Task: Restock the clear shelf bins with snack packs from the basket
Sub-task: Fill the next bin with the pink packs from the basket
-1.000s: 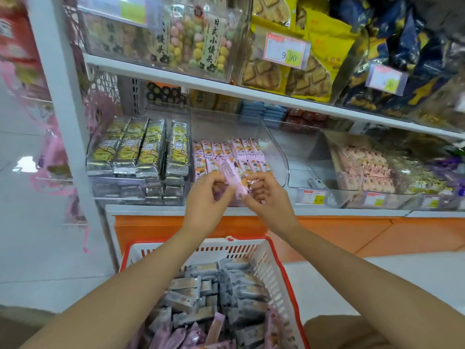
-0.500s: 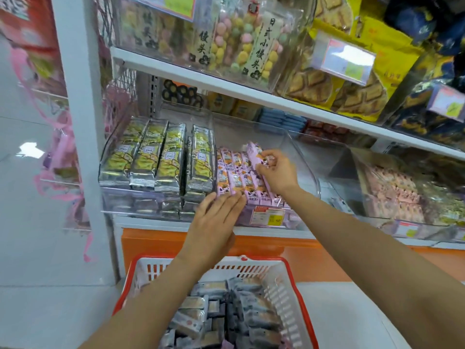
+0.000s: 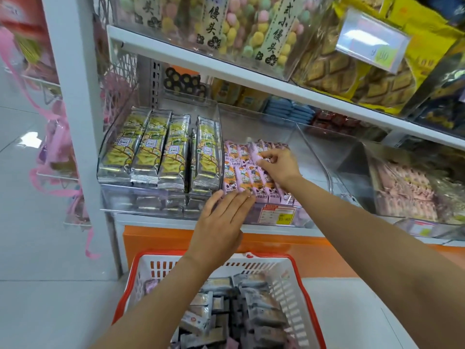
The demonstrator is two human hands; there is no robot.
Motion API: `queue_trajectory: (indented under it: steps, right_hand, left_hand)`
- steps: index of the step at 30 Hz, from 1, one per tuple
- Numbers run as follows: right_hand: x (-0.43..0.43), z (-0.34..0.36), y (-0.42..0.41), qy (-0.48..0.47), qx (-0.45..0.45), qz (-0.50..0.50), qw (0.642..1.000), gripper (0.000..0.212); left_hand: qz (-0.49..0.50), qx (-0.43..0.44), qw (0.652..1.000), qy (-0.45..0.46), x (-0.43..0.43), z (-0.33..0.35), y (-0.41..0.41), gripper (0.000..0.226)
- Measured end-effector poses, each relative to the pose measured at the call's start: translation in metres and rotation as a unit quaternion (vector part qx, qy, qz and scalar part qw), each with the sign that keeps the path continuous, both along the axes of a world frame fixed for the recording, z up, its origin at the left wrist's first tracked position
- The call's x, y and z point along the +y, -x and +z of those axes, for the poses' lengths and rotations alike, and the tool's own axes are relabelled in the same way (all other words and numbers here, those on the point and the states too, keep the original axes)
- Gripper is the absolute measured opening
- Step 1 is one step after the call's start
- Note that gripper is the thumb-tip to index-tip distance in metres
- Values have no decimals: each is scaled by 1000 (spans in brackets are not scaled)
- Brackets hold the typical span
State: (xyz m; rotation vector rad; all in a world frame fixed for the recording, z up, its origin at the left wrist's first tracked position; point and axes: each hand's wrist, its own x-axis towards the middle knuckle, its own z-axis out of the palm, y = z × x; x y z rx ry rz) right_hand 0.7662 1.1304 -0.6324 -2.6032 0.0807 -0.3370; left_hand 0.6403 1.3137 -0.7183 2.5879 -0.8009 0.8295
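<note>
pack [image 3: 256, 150] in right hand [image 3: 279, 165] — long axis front-to-back

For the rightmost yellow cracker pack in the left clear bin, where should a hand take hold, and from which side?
The yellow cracker pack lies lengthwise, its right side against the bin wall and other packs close on its left, so only the near end looks free. Pinch its near crimped end from the front and above.
</note>
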Motion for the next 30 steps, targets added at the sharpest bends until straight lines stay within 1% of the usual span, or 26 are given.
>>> queue_trajectory:
  steps: [2, 5, 7, 8, 10, 12, 14, 16, 19, 21, 25, 28, 30]
  right_hand:
    - [-2, 4, 8, -11, -10, 13, 1000, 31]
    - [-10, 7, 32, -54, -53, 51, 996, 26]
    - [-15, 11, 58, -91, -81, 91, 988, 23]
    - [-18, 13, 74, -111, -88, 112, 984, 21]
    - [-26, 15, 107, -135, -91, 149, 975, 18]
    - [-38, 10, 139, -164, -72, 162, 970, 15]
    - [-53, -3, 167, -191, -36, 158, 968, 14]
    - [-71, -26, 193, -192, 25, 146, 970, 15]
    - [-98, -69, 226, -173, 142, 153, 963, 13]
    - [-113, -97, 242, -147, 210, 162, 953, 15]
    - [-131, -144, 266, -62, 337, 179, 922, 24]
    - [-128, -168, 275, -13, 413, 207, 887, 31]
    - [-120, -176, 274, 33, 436, 239, 867, 35]
  left_hand:
    - [4, -1, 1000, -4, -1, 1, 1, 70]
    - [19, -8, 1000, -7, -3, 3, 6, 69]
    - [23, -28, 998, -47, -6, 0, 11, 70]
    - [14, -44, 997, -67, -8, -4, 15, 71]
    - [-25, -71, 994, -81, -15, -14, 25, 69]
    - [-69, -64, 992, -81, -27, -24, 33, 65]
    - [-100, -28, 990, -93, -39, -33, 36, 60]
    - [-116, 25, 986, -116, -46, -44, 35, 59]
    - [-84, 107, 980, -145, -48, -62, 34, 73]
    - [-50, 139, 976, -161, -46, -78, 31, 81]
    - [-27, 177, 964, -195, -40, -102, 24, 99]
    - [-35, 181, 966, -183, -41, -111, 19, 99]
    - [-41, 170, 970, -167, -42, -116, 16, 100]
